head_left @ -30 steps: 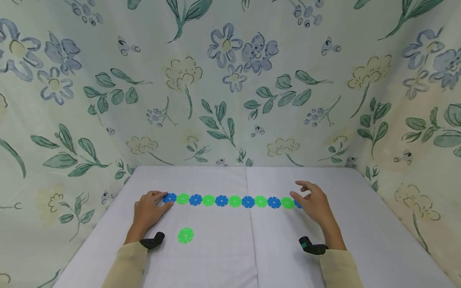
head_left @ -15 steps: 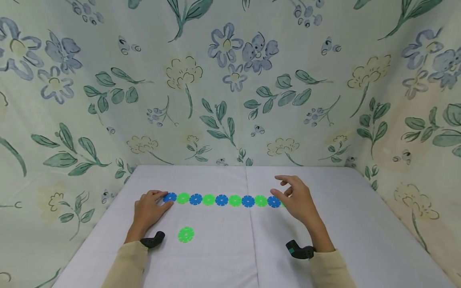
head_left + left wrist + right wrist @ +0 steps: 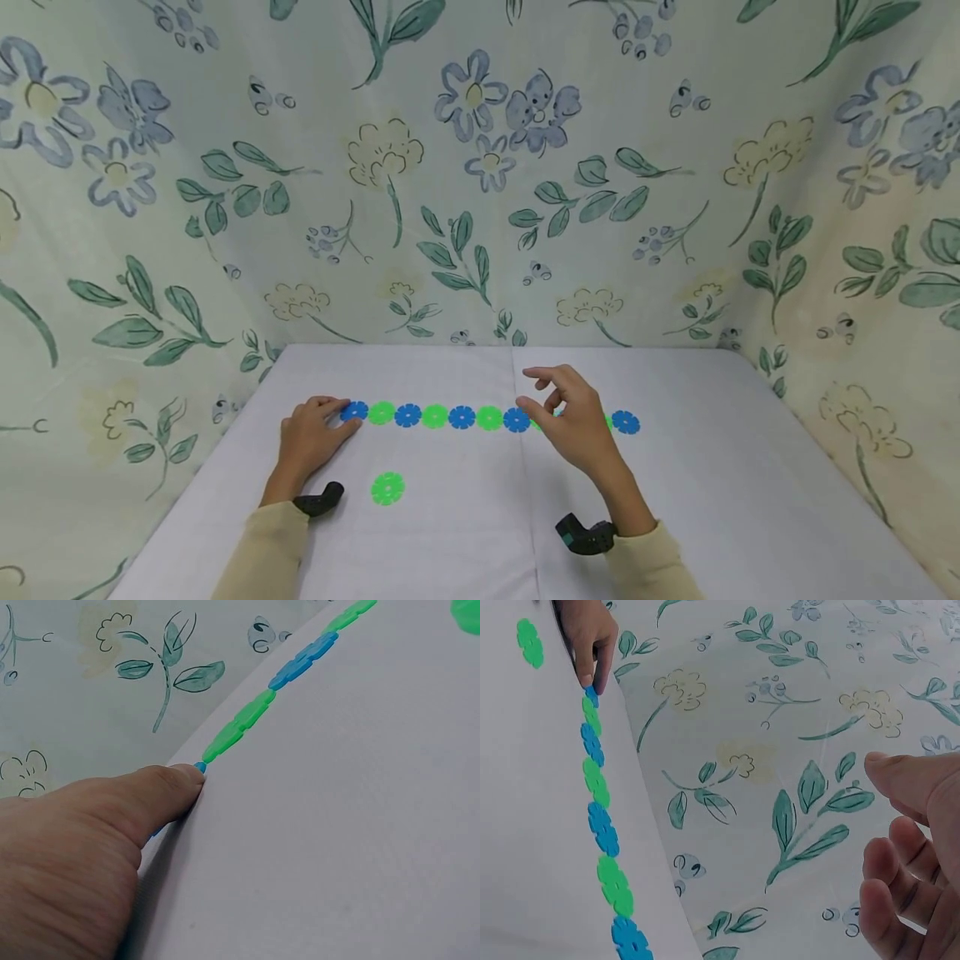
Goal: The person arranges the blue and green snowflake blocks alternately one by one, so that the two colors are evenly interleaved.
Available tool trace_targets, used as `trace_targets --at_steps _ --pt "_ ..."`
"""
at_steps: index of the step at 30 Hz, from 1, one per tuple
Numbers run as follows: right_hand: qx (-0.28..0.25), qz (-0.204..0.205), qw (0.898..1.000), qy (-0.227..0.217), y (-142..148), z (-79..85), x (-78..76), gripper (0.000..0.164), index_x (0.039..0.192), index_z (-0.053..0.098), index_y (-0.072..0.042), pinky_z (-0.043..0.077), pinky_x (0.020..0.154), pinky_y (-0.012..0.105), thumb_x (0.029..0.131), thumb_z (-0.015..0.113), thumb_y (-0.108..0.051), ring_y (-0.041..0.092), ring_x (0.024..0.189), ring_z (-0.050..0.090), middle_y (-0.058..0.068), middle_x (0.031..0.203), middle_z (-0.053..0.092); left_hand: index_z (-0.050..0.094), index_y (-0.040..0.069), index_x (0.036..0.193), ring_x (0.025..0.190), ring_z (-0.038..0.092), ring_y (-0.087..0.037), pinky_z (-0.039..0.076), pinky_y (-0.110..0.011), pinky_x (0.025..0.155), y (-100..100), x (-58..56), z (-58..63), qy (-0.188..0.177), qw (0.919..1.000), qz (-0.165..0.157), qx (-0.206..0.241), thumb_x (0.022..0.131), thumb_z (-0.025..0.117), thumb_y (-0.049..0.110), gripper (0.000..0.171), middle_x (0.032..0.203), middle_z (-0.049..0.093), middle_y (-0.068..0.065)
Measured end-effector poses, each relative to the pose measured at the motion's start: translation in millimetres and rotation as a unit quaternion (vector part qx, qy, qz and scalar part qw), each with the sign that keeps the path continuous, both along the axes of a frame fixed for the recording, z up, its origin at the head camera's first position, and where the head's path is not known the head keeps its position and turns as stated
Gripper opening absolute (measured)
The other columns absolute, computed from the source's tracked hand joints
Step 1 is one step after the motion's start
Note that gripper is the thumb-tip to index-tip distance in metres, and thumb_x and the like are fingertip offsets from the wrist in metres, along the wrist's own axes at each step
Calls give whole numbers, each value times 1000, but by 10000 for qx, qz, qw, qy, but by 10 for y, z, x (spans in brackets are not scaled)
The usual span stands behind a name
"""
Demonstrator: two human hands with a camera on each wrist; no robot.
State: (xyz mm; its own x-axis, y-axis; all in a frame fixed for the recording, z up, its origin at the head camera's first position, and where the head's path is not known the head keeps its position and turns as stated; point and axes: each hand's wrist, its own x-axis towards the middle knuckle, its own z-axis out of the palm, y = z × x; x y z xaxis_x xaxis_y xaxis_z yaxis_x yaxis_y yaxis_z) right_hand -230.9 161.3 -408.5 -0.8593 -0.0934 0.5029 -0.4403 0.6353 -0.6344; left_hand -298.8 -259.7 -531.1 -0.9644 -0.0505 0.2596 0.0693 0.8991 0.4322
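A row of blue and green notched plastic discs, the kind that interlock, runs across the table. At its left end, my left hand (image 3: 311,437) holds the end blue disc (image 3: 356,411) between thumb and fingers; the left wrist view shows the thumb (image 3: 176,784) against that disc's edge. Above the right part of the row hovers my right hand (image 3: 573,421), fingers loosely bent and nothing in them. It hides some discs in the head view. Past it shows the blue disc (image 3: 626,422) at the right end. A single green disc (image 3: 387,488) lies apart, nearer me.
A white cloth (image 3: 450,542) with a crease covers the table. Floral fabric (image 3: 480,250) hangs behind the table and along both sides. A black wrist camera (image 3: 585,535) sits on my right wrist, another (image 3: 320,500) on my left.
My right hand has moved left along the row, held above it, uncovering the blue disc at the right end. The left hand and the discs have stayed in place.
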Motion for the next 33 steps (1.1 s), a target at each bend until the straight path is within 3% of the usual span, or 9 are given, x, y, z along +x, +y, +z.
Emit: trace_targets --at_steps 10,18,22,28,33 --pt "-366 768 9961 -218 -532 -49 -70 38 125 66 -29 48 58 25 88 78 -30 8 69 55 -6 103 61 65 17 134 121 52 -39 35 -56 91 -60 60 -32 53 9999 138 -13 89 70 54 59 135 58 -17" --pt "-583 974 9931 -302 -839 27 11 37 126 67 -29 50 60 25 90 76 -33 10 71 56 -8 102 60 64 16 135 122 51 -41 35 -57 92 -21 73 -4 30 10000 74 5 90 69 54 59 136 57 -18" --pt "-914 1124 9877 -582 -970 22 56 36 125 66 -31 50 61 26 91 75 -35 11 72 57 -8 102 60 63 15 136 122 51 -41 35 -57 92 0 53 1 -15 10000 38 -9 90 68 53 60 137 56 -19" --pt "-1114 1347 9788 -1067 -1199 -111 97 34 124 68 -30 50 60 25 91 74 -37 11 71 57 -2 101 63 63 16 136 122 51 -42 35 -58 92 17 32 23 -3 10000 39 -61 90 69 52 59 137 56 -19" --pt "-911 1307 9763 -1465 -1346 -330 73 34 122 68 -31 49 60 23 91 73 -42 10 71 57 -9 97 62 63 16 136 122 51 -42 35 -59 92 20 16 23 -29 9999 44 -126 90 69 53 60 137 56 -20"
